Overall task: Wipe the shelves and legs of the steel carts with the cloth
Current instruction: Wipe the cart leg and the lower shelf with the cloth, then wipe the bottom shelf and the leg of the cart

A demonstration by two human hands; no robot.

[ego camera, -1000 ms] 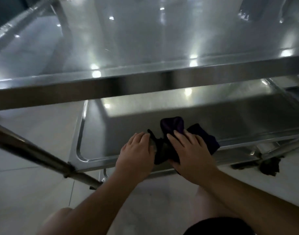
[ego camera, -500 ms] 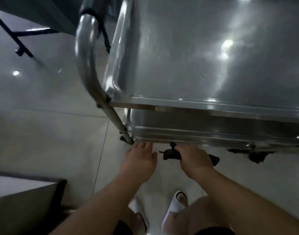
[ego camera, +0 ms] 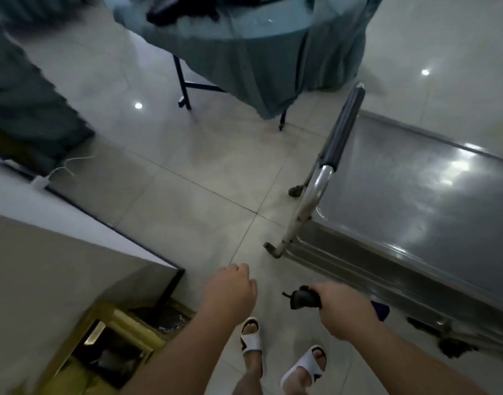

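Steel fills the right side of the room: a shiny stainless-steel cart [ego camera: 410, 201] with a flat top shelf, a black foam-sleeved push handle [ego camera: 344, 129] at its left end, and a bare tubular leg [ego camera: 301, 212] running down from that handle toward the pale tiled floor [ego camera: 187, 195]. The person stands at the cart's near-left corner in white slide sandals [ego camera: 251, 337]. The right hand [ego camera: 344, 312] is curled tight round a bunched dark purple cloth [ego camera: 303, 300], which pokes out to the left of the fist, off the cart and touching nothing. The left hand [ego camera: 230, 289] hangs loosely curled and holds nothing. The leg lies just up and slightly left of the cloth, its long axis slanting from near-left to far-right, and the cloth hand is the nearer of the two. I'd judge a wipe along that tube comes most naturally next. A round table draped in teal fabric [ego camera: 258, 52] stands at the far side.
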